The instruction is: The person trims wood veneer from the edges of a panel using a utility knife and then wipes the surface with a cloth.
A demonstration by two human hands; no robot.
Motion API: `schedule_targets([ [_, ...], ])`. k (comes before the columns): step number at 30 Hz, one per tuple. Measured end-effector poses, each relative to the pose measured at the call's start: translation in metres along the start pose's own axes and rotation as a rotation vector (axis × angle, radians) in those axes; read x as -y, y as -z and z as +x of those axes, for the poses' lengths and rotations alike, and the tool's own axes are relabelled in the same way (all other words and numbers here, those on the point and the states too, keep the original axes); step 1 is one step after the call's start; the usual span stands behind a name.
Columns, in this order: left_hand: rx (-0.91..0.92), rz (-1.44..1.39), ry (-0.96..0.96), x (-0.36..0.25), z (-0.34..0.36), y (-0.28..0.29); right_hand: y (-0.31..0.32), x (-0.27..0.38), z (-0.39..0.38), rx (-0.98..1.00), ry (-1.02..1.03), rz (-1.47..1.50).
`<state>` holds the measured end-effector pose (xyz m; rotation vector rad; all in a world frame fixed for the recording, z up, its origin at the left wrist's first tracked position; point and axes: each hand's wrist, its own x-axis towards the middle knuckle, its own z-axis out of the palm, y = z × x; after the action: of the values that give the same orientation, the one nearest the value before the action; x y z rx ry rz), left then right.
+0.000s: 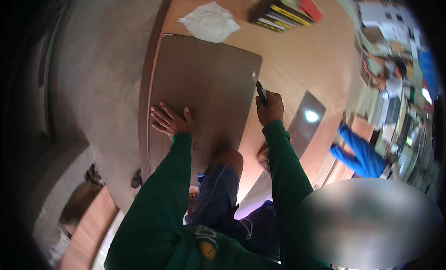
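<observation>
My left hand [173, 121] lies flat with fingers spread on a dark brown board [209, 79], near its left edge. In my right hand [271, 108] is a utility knife [262, 92] with a black handle. Its blade is out and points away from me, by the board's right edge; whether it touches the board I cannot tell. One of my knees rests on or just over the near part of the board. Under the board is a lighter, orange-brown wooden surface [288, 61].
A crumpled white cloth or bag [211, 22] lies at the board's far edge. Farther right stands a black and yellow box [283, 10]. A dark glossy strip [306, 116] lies right of my right hand. People and blue trousers [357, 151] show at the right.
</observation>
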<state>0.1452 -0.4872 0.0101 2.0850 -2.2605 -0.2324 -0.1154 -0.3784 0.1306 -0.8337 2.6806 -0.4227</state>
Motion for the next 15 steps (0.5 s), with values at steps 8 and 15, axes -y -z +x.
schedule_targets([
  [8, 0.071, -0.06, -0.005, 0.004, 0.01, 0.006, -0.056, 0.053, 0.13, 0.132, 0.255, -0.226],
  [15, 0.091, -0.102, 0.04, 0.006, 0.013, 0.007, -0.091, 0.014, 0.143, 0.145, 0.45, -0.105],
])
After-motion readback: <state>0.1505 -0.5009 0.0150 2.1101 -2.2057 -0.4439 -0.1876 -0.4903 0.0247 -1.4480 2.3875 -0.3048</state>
